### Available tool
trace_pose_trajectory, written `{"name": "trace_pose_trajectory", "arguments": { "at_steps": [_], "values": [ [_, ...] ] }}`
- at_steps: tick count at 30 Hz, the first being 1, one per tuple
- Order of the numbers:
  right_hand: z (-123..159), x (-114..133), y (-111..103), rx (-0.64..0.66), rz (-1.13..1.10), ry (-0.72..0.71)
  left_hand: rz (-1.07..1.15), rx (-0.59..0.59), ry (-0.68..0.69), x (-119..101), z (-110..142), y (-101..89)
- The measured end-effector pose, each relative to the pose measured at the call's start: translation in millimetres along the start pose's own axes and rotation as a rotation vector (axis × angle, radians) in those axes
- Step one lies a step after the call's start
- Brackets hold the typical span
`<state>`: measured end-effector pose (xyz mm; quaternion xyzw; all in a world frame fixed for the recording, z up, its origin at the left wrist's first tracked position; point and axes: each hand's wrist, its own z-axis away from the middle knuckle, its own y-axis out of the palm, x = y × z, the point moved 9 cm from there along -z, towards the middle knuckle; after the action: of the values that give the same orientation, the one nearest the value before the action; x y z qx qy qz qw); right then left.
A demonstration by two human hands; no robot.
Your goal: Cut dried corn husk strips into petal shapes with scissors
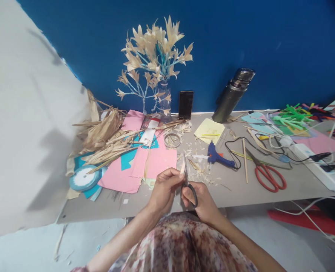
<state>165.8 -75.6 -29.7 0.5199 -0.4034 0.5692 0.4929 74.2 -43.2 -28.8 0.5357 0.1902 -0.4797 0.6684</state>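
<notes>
Between the fingertips of my left hand (166,189) is a small pale strip of dried husk (182,167), held upright in a pinch. My right hand (200,198) grips black-handled scissors (190,192), with its fingers in the loops. The scissor blades point away from me, right beside the strip; whether they touch it I cannot tell. Both hands are close together over the front edge of the table (156,207). Small husk scraps (195,166) lie scattered just beyond them.
On the left lie dried husks (105,132), pink paper (119,175) and a blue ribbon spool (84,177). Husk flowers (159,45) stand in a bottle behind. A blue glue gun (220,156), red-handled scissors (269,177), a flask (232,96) and a power strip (311,162) are right.
</notes>
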Motion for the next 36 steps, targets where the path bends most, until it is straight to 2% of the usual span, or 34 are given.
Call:
{"name": "trace_pose_trajectory", "arguments": {
  "at_steps": [7, 13, 18, 22, 29, 36],
  "values": [
    [-0.1, -4.7, -5.7, -0.050, 0.032, 0.033, -0.034, 0.009, 0.005, 3.8, -2.4, -1.5],
    [-0.5, -1.2, -21.4, -0.189, 0.039, 0.071, -0.024, 0.094, 0.014, 6.6, -3.4, 5.3],
    [1.0, -3.7, -43.4, -0.374, -0.003, 0.058, -0.015, -0.006, 0.017, 9.9, -5.6, -7.5],
    [2.3, -10.4, -52.9, -0.460, -0.066, 0.026, -0.066, -0.013, 0.023, 9.9, -4.3, -7.5],
    [5.1, 9.3, -48.5, -0.469, 0.022, -0.050, -0.231, -0.041, 0.124, -3.9, 2.6, -1.5],
    [6.4, 22.1, -43.4, -0.452, 0.163, -0.120, -0.334, 0.010, 0.096, -1.4, 7.9, 0.8]
  ]
}}
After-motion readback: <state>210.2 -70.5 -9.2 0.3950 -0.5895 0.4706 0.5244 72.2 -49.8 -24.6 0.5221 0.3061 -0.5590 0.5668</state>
